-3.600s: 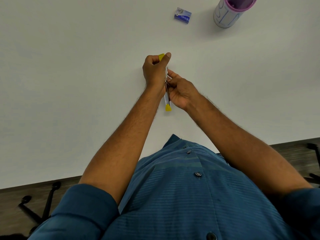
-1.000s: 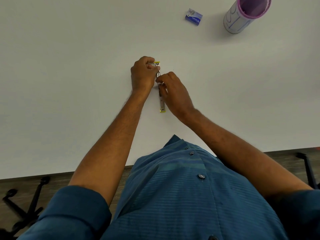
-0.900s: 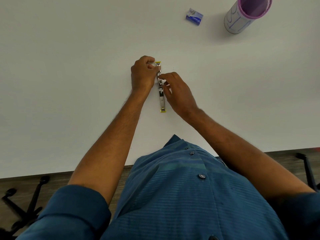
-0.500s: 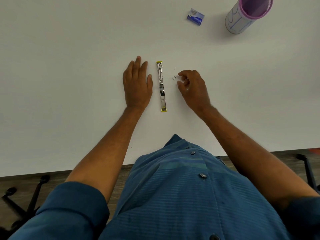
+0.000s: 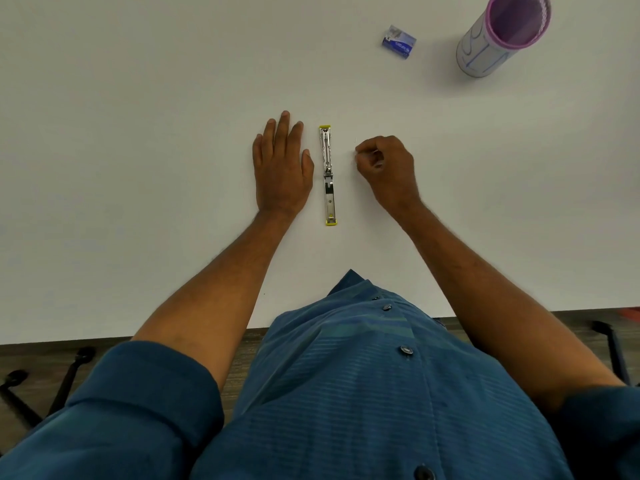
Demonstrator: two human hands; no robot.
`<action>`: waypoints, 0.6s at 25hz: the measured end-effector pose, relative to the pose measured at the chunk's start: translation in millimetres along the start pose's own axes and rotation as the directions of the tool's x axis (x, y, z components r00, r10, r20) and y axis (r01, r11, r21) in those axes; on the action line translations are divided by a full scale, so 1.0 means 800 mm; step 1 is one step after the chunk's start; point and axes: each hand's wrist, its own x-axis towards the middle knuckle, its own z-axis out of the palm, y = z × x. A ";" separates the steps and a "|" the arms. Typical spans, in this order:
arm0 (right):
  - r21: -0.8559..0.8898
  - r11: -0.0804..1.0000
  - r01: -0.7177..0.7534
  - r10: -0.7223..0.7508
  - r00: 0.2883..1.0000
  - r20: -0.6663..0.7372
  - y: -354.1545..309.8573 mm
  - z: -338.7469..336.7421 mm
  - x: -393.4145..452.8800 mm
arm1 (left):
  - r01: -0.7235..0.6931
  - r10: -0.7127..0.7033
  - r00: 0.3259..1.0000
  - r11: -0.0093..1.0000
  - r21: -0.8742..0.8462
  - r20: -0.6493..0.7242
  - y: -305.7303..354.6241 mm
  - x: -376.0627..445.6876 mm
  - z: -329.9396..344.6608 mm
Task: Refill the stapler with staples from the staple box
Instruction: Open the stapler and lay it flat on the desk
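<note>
Stapler [image 5: 328, 174] lies hinged flat open on the white table [image 5: 138, 133] between a flat, relaxed left hand [image 5: 281, 168] and a curled right hand [image 5: 386, 166], contents unclear, staple box [image 5: 399, 41] far off, so unbraced, the stapler may skid during loading.

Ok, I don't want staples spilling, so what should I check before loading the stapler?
1. Stapler lies unfolded flat on the table: ok.
2. Staple channel faces up: cannot tell.
3. Left hand steadies the stapler: not ok, it lies flat beside it.
4. Right hand holds staples: cannot tell, fingers are curled.
5. Staple box close by: not ok, it sits far off beside the pink-rimmed cup.
</note>
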 end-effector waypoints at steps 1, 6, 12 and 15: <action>0.166 0.981 -0.105 0.109 0.994 -0.016 -0.001 -0.003 0.003 | 0.000 0.000 1.000 1.000 0.004 -0.002 0.000 0.000 0.000; 0.297 0.942 -0.156 0.162 0.987 0.002 0.000 -0.011 0.018 | -0.002 0.002 1.000 1.000 0.001 -0.010 0.001 0.000 0.001; -0.059 0.997 0.052 -0.053 0.998 -0.020 0.003 0.009 0.021 | -0.001 0.001 1.000 1.000 0.009 -0.017 0.001 0.001 0.000; -0.141 0.986 0.083 -0.088 0.996 -0.028 0.006 0.013 0.020 | -0.004 0.004 1.000 1.000 0.007 -0.020 0.001 0.000 0.001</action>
